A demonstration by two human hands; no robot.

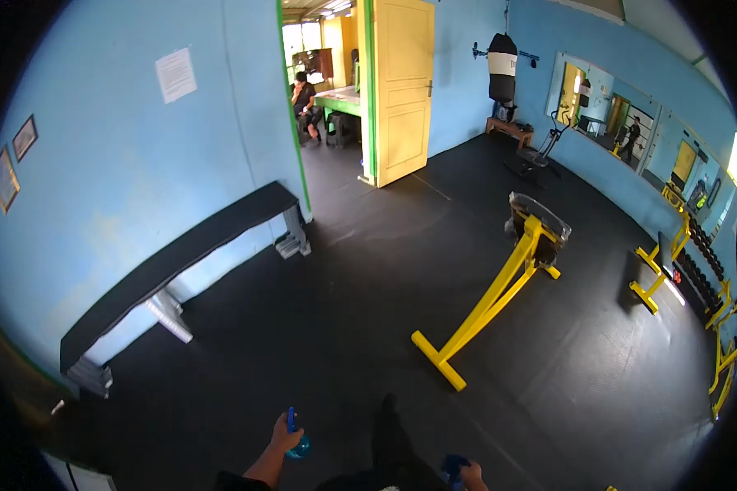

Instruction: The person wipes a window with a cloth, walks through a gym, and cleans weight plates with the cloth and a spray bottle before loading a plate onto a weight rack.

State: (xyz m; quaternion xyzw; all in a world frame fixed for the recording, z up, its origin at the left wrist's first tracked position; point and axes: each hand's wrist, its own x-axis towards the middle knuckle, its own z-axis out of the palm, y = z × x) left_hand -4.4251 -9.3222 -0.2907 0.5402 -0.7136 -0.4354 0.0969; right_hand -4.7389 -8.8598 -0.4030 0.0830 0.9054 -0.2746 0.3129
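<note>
At the bottom of the head view, my left hand [283, 436] is wrapped round a blue spray bottle [300, 448], whose blue top sticks up above the fingers. My right hand [472, 473], low and near the bottom edge, grips a dark blue cloth [453, 467] that looks bunched up. Both hands are held over the black floor [336, 335], apart from the furniture.
A long black bench [180, 250] lines the left wall. Ahead stands a yellow-framed exercise bench [487, 307]. A yellow door [403, 90] stands ajar beside a doorway, with a seated person [303, 102] beyond. Dumbbell racks [700, 266], mirrors and a punching bag [503, 69] are right.
</note>
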